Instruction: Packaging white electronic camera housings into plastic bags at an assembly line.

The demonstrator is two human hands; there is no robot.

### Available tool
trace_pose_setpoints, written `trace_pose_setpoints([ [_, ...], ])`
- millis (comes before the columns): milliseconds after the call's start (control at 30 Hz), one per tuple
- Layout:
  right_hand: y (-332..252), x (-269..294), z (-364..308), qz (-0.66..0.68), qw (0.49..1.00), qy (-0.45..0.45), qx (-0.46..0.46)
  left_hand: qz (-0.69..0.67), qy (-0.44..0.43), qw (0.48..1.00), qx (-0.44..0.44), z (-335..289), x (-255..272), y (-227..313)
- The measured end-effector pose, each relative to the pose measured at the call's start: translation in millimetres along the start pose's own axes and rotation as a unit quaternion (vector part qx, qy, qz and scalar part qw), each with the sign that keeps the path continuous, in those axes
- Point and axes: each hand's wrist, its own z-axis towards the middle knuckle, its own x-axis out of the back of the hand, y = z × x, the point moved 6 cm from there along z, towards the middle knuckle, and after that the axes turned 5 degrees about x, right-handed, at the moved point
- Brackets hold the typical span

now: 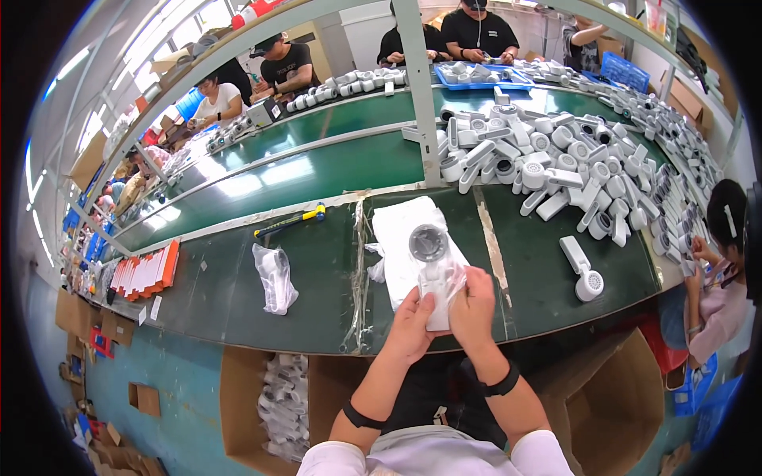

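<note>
- Left hand: the fingers are clamped on the lower handle of a grey-white device, thumb lying across its front.
- Right hand: the fingers are drawn together on clear film at the handle's 3 o'clock side; the fingertips are partly hidden.
- The device is between the two hands at the near edge of the tabletop, round head toward 12 o'clock, handle toward 6. How far the film covers the head is unclear.
- It looks light and stiff, probably smooth plastic that could slip inside the film; the film seems thin, soft and easily creased. The handle looks the surest hold, while the round head likely marks or scratches more readily.
- Beyond the head, toward 11 and 12 o'clock, lies a white stack.
- At 9 o'clock is a wrapped piece; at 10, a yellow-and-dark tool; farther out at 9, orange-and-white packets.
- At 3 o'clock, well apart, lies a loose device; at 1 to 2, a large heap of similar devices.
- Below the tabletop, a carton at 8 o'clock holds wrapped pieces; another carton stands at 4.
</note>
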Motion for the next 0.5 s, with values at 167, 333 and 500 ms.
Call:
trace_pose_setpoints([
  [167,-3,16,2,0.002,0.995,0.069,0.076,-0.008,0.078,0.995,-0.056,3,14,21],
  [333,-6,5,-22,0.013,0.992,0.036,0.124,-0.031,0.135,0.986,-0.098,10,27,37],
  [500,-30,-12,-37,0.053,0.993,0.019,0.101,-0.091,0.096,0.983,-0.130,-8,43,44],
])
